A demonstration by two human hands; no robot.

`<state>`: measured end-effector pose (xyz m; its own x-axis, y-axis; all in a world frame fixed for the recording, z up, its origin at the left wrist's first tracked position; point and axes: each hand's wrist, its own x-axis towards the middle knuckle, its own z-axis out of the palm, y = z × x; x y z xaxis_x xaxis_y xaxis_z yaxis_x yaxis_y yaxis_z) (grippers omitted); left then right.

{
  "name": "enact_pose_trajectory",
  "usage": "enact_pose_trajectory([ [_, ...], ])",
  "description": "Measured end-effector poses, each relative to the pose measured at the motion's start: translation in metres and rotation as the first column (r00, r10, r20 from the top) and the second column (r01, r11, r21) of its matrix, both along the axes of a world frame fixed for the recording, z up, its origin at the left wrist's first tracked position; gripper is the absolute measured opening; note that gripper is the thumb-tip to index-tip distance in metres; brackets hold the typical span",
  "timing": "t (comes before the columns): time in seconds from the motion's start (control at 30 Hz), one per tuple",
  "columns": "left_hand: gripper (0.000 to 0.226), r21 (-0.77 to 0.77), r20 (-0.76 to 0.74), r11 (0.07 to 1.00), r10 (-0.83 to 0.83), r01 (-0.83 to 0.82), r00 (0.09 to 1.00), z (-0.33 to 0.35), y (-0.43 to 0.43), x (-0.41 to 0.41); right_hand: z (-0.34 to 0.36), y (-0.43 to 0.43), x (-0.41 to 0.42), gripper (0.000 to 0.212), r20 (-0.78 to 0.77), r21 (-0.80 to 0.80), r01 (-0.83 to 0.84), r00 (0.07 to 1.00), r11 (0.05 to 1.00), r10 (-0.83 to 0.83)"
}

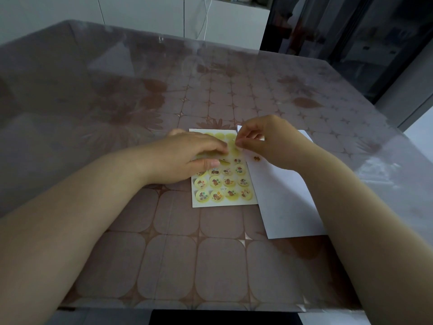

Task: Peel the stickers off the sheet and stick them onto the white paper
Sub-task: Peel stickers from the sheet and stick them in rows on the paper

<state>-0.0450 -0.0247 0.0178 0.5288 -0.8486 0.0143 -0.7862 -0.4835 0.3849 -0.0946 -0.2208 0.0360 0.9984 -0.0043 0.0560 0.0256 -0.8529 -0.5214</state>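
Sticker sheet (222, 184) beside white paper (285, 202), left hand (187, 156) flat on the sheet, right hand (262, 139) pinching a sticker (232, 145).

Both arms are bare as far as the picture shows them. The left forearm (89, 202) is broad and smooth, and it gets narrower at the wrist. The right forearm (356, 212) looks the same. The left grip (187, 158) is a bare hand with a short, rounded thumbnail (214, 163). The right grip (264, 141) is also a bare hand; its nails are too small to see clearly.
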Motion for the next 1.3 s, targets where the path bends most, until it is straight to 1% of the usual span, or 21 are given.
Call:
enact_pose_trajectory([
  [0.23, 0.042, 0.011, -0.013, 1.000, 0.000, 0.000, 1.000, -0.001, 0.001, 0.001, 0.007, -0.003, -0.004, 0.007, -0.049, 0.009, -0.048, 0.998, 0.999, 0.049],
  [0.3, 0.042, 0.002, -0.010, 1.000, -0.003, 0.003, 1.000, -0.002, 0.000, 0.001, 0.010, -0.005, -0.005, 0.008, -0.058, 0.022, -0.037, 0.998, 0.999, 0.038],
  [0.43, 0.043, -0.029, -0.008, 1.000, -0.009, 0.009, 1.000, -0.003, 0.002, 0.002, 0.021, -0.016, -0.009, 0.004, -0.034, 0.095, 0.006, 0.999, 0.996, -0.002],
  [0.53, 0.042, -0.065, -0.005, 0.998, 0.000, 0.000, 1.000, -0.003, 0.003, 0.003, 0.027, -0.024, -0.014, 0.004, -0.021, 0.121, 0.028, 0.999, 0.992, -0.025],
  [0.67, 0.042, -0.079, 0.004, 0.997, -0.003, 0.004, 1.000, -0.004, 0.003, 0.005, 0.029, -0.027, -0.016, 0.010, -0.038, 0.131, 0.024, 0.999, 0.991, -0.019],
  [0.77, 0.043, -0.084, 0.014, 0.996, -0.008, 0.009, 1.000, -0.006, 0.005, 0.007, 0.029, -0.027, -0.016, 0.014, -0.045, 0.172, 0.030, 0.999, 0.985, -0.022],
  [0.97, 0.052, -0.088, 0.019, 0.996, -0.007, 0.009, 1.000, -0.006, 0.007, 0.009, 0.031, -0.028, -0.017, 0.026, -0.074, 0.222, 0.006, 0.997, 0.975, 0.011],
  [1.03, 0.053, -0.087, 0.017, 0.996, -0.006, 0.007, 1.000, -0.006, 0.007, 0.010, 0.030, -0.030, -0.016, 0.026, -0.073, 0.198, 0.032, 0.997, 0.980, -0.018],
  [1.17, 0.052, -0.097, 0.031, 0.995, 0.001, 0.002, 1.000, -0.006, 0.008, 0.013, 0.039, -0.042, -0.018, 0.012, -0.025, 0.085, 0.115, 0.993, 0.990, -0.113],
  [1.23, 0.052, -0.123, 0.044, 0.992, 0.001, 0.005, 0.999, -0.006, 0.008, 0.013, 0.050, -0.054, -0.023, 0.008, -0.076, -0.038, 0.141, 0.987, 0.989, -0.144],
  [1.3, 0.057, -0.150, 0.058, 0.989, -0.004, 0.013, 0.998, -0.005, 0.008, 0.013, 0.059, -0.066, -0.028, 0.004, -0.208, -0.130, 0.149, 0.963, 0.980, -0.174],
])
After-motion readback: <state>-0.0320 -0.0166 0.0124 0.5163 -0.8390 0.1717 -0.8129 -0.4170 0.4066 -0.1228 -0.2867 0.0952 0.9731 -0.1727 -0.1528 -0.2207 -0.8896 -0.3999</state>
